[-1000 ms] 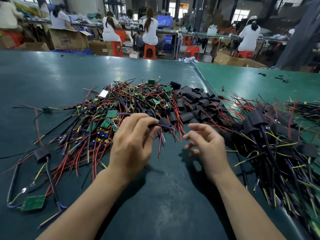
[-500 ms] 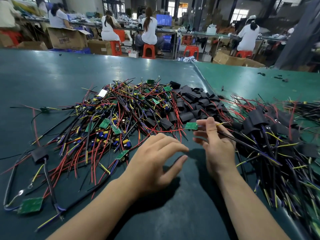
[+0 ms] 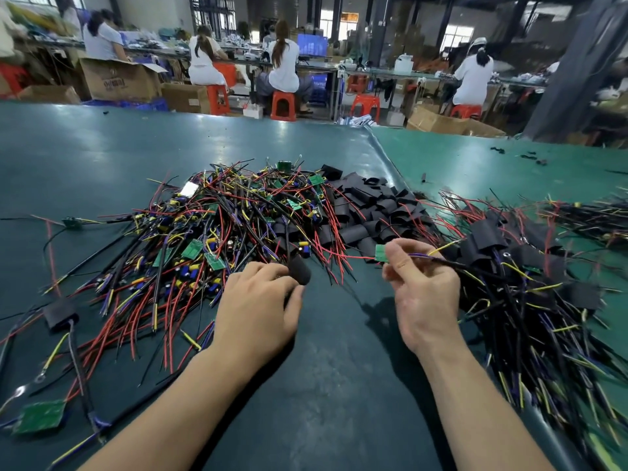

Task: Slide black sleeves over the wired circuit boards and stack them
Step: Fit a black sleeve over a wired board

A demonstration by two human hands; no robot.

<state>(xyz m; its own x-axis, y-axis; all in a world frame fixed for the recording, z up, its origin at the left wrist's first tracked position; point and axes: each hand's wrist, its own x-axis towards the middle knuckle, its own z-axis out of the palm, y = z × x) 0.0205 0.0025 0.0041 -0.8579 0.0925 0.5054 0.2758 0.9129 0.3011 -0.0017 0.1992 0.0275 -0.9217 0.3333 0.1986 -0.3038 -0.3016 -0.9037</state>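
Left hand (image 3: 258,307) was curled on a single black sleeve (image 3: 299,269), pinched at the fingertips just above the table (image 3: 339,385). Right hand (image 3: 423,294) pinched a small green circuit board (image 3: 381,253) between thumb and fingers, board end pointing left toward the sleeve; its red wire ran left into the pile, purple, yellow and black leads trailed right. Sleeve and board were near each other but apart, the board not yet inside.

Loose wired boards (image 3: 204,239) lay in a heap on the table ahead-left, a tangle of red, black, yellow and purple leads. Pile of empty black sleeves (image 3: 370,209) sat just behind the hands, touching the heap's right edge. Sleeved boards (image 3: 530,273) were stacked to the right, leads fanned toward the near edge. One stray bare board (image 3: 40,416) sat at near left, one sleeved unit (image 3: 60,313) beside it.

Containers: open cardboard boxes (image 3: 119,79) on the floor beyond the table; contents could not be made out. Seated workers (image 3: 282,66) were at benches behind.
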